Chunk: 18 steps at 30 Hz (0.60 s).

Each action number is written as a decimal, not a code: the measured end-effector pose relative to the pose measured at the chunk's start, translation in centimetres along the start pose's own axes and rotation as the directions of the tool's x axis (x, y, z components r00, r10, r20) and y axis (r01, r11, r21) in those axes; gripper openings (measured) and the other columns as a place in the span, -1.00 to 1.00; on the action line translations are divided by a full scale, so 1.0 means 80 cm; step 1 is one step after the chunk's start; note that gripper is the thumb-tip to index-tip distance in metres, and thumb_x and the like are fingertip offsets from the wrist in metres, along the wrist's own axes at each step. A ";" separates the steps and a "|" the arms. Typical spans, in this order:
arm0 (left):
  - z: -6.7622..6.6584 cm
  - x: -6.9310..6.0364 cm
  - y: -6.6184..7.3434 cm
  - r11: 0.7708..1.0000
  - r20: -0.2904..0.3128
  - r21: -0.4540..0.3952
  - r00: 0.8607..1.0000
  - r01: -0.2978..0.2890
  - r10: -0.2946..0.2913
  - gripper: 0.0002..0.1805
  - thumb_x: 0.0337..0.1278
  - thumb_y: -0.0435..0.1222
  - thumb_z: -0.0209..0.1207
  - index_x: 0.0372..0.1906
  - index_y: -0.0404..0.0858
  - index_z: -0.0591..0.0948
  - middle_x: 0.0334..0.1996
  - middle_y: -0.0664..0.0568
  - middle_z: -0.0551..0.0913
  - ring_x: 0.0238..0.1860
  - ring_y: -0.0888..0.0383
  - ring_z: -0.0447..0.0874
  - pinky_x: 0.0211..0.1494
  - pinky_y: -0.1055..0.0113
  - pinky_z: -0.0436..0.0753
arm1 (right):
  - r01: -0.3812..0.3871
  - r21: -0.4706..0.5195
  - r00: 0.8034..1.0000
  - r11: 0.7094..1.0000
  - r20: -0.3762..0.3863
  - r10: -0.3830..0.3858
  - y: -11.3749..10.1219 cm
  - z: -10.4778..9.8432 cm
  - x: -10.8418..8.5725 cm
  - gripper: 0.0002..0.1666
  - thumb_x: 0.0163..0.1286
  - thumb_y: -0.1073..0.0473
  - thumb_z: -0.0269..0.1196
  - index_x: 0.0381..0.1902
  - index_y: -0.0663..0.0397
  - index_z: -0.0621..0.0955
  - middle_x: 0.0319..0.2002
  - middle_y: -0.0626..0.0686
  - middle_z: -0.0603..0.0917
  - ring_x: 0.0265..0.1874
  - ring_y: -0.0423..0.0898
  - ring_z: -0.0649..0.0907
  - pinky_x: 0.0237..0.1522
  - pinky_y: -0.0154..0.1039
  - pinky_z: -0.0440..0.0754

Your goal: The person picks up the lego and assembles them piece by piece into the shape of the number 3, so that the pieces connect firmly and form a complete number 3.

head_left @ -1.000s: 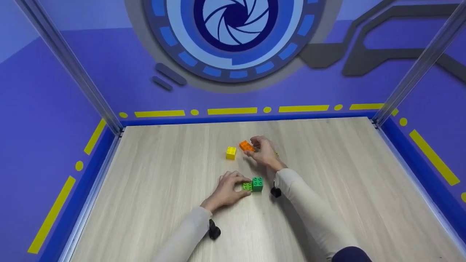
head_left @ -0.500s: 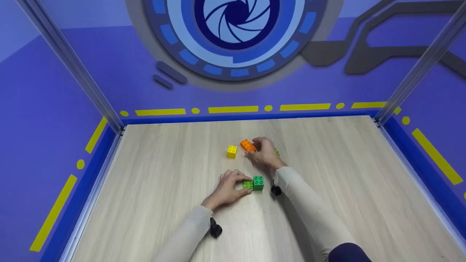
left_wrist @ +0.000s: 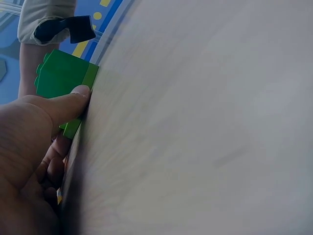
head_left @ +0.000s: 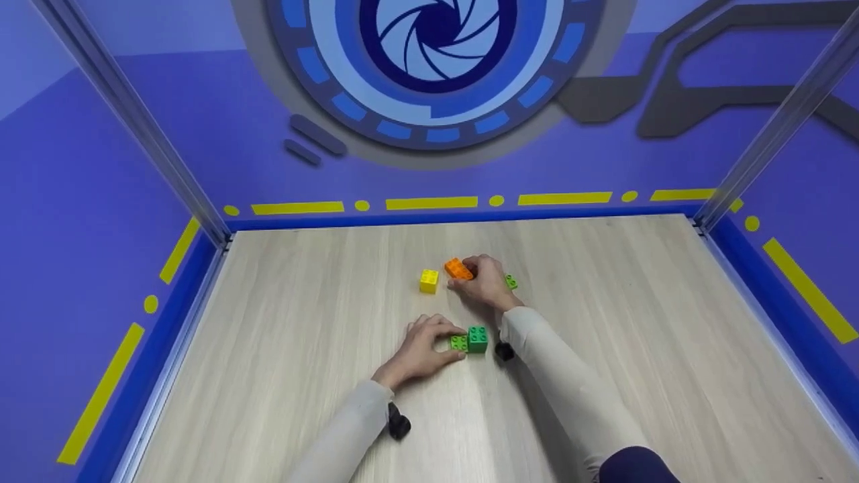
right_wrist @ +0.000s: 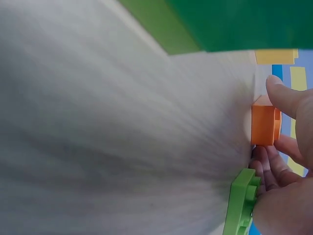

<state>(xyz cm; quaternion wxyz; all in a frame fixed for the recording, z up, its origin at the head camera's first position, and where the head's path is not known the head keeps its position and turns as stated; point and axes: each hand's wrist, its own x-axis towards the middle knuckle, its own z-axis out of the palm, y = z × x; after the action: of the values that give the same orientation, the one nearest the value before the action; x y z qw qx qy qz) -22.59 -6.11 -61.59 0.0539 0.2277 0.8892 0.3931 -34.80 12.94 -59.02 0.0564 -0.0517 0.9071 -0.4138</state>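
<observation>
In the head view my left hand (head_left: 424, 345) pinches a flat light-green building brick (head_left: 458, 343) between thumb and fingers. A taller dark-green brick (head_left: 477, 339) sits on the right part of it; the left wrist view shows the two stacked, low at the tabletop. Farther back, my right hand (head_left: 483, 280) has its thumb and fingers around the ends of an orange brick (head_left: 458, 269). That orange brick (right_wrist: 264, 123) stands on the table in the right wrist view, with the thumb at one end and fingertips at the other.
A yellow brick (head_left: 429, 281) stands left of the orange one. Another light-green flat brick (head_left: 511, 281) lies just right of my right hand, partly hidden by it. Blue printed walls (head_left: 429, 174) enclose the wooden tabletop (head_left: 302, 302) at back and sides.
My right hand has shifted slightly left around the orange brick, uncovering more of the light-green brick beside it. The left hand keeps its hold on the light-green brick.
</observation>
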 end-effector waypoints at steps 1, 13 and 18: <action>0.000 0.000 0.000 1.000 -0.001 0.001 1.000 -0.001 0.001 -0.58 0.24 -0.04 0.49 0.17 0.00 0.79 0.01 0.12 0.69 0.06 0.13 0.47 0.17 0.16 0.32 | 0.002 0.000 1.000 1.000 -0.001 -0.002 0.000 0.000 0.000 -0.27 0.34 0.04 0.56 0.34 0.30 0.61 0.13 0.23 0.66 0.12 0.10 0.67 0.33 0.00 0.66; 0.003 0.000 0.000 1.000 -0.001 0.007 1.000 -0.005 0.005 -0.60 0.26 -0.05 0.49 0.17 0.02 0.79 0.00 0.17 0.68 0.05 0.16 0.46 0.22 0.14 0.34 | 0.057 -0.009 0.998 0.998 -0.028 -0.057 0.003 0.000 0.003 -0.44 0.36 0.16 0.53 0.23 0.32 0.68 0.09 0.26 0.71 0.10 0.12 0.69 0.28 0.03 0.67; 0.001 -0.001 0.001 1.000 -0.002 0.006 1.000 -0.001 0.001 -0.59 0.25 -0.05 0.50 0.18 0.02 0.79 0.01 0.17 0.68 0.05 0.17 0.46 0.22 0.14 0.34 | 0.042 -0.011 0.999 0.999 -0.021 -0.042 0.000 -0.002 0.003 -0.43 0.38 0.14 0.51 0.25 0.30 0.67 0.11 0.25 0.70 0.13 0.12 0.68 0.32 0.03 0.65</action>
<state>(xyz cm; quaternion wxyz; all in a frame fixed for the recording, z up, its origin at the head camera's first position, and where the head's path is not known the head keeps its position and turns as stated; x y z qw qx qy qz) -22.43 -6.06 -61.56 0.0520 0.2278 0.8904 0.3907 -35.09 13.00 -58.95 0.0379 -0.0665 0.9086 -0.4106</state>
